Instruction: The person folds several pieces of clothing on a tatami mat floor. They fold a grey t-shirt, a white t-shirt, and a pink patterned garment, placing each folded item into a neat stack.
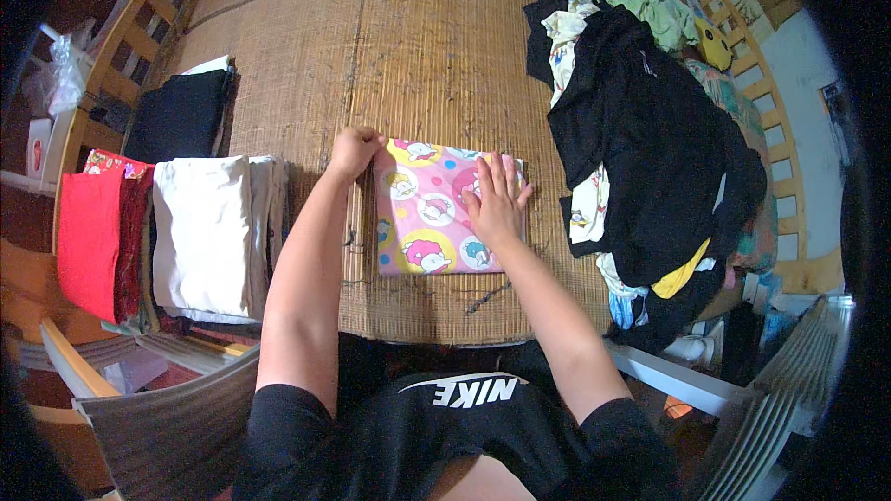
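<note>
On the woven mat [418, 56], a folded pink cartoon-print cloth [432, 213] lies squarely before the person. Their left hand [355, 150] is curled into a fist, gripping the cloth's upper left corner. Their right hand [497, 197] lies flat with fingers spread, pressing on the cloth's right half. Folded white clothes [204, 232] sit to the left, a black garment pile [650, 139] to the right.

A pink folded cloth [436, 209] with cartoon figures and coloured dots is lying at the frame's centre. Red [90, 241], cream [202, 234] and black [178, 116] stacks are sitting left; a black-and-green heap [645, 121] is filling the upper right.
</note>
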The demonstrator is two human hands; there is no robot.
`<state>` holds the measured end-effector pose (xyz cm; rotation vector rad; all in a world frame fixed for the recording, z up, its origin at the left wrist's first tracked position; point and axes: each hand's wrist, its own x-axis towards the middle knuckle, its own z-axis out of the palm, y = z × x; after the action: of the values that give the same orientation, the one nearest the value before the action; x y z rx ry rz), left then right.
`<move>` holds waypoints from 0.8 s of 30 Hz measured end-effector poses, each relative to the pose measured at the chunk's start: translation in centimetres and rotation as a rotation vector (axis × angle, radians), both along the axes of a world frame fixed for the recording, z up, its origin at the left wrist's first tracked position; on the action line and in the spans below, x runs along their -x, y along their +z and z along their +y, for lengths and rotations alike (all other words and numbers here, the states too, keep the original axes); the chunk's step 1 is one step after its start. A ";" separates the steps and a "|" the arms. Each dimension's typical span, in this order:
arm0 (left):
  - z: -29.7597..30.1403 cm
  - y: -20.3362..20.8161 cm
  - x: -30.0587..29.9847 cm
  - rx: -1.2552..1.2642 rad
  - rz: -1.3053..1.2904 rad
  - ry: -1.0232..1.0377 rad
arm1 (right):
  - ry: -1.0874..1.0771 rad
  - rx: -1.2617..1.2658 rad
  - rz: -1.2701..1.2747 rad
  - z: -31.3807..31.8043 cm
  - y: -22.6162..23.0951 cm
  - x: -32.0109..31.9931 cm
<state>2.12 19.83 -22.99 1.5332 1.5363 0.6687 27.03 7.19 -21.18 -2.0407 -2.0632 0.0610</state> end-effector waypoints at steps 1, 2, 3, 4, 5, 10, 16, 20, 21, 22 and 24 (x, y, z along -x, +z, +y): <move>0.4 0.4 0.0 -0.038 0.051 -0.041 | 0.004 -0.011 -0.007 -0.1 -0.3 -0.2; 0.8 0.8 0.1 -0.076 0.103 -0.080 | 0.008 -0.006 0.006 0.0 -0.5 -0.3; 1.1 1.0 0.1 -0.117 0.155 -0.119 | 0.013 -0.003 0.021 0.0 -0.4 -0.4; 1.1 1.0 0.0 -0.135 0.134 -0.143 | 0.018 0.000 0.035 0.2 -0.3 -0.4; 1.0 0.9 -0.1 -0.154 0.113 -0.165 | 0.015 0.004 0.055 0.4 -0.2 -0.4; -1.0 3.6 -1.8 -0.035 0.459 -0.042 | -0.087 -0.045 0.256 3.6 -2.5 -4.4; -1.3 3.1 -1.8 0.300 0.132 -0.146 | 0.147 0.480 0.258 8.6 1.7 -6.2; -1.0 4.1 -3.4 0.323 0.044 -0.056 | 0.222 0.819 0.225 11.4 1.3 -8.1; -1.1 4.8 -3.4 0.337 0.019 0.004 | 0.240 0.889 0.292 11.7 2.0 -7.9; -0.9 5.3 -3.1 0.355 0.028 -0.076 | 0.256 0.959 0.359 11.7 2.6 -7.8; 0.6 6.0 -2.1 0.386 0.046 -0.240 | 0.217 0.995 0.528 11.6 4.6 -8.1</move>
<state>4.19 20.45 -16.96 1.4103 1.3877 0.1862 35.15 18.77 -16.56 -1.8388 -2.0333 1.7452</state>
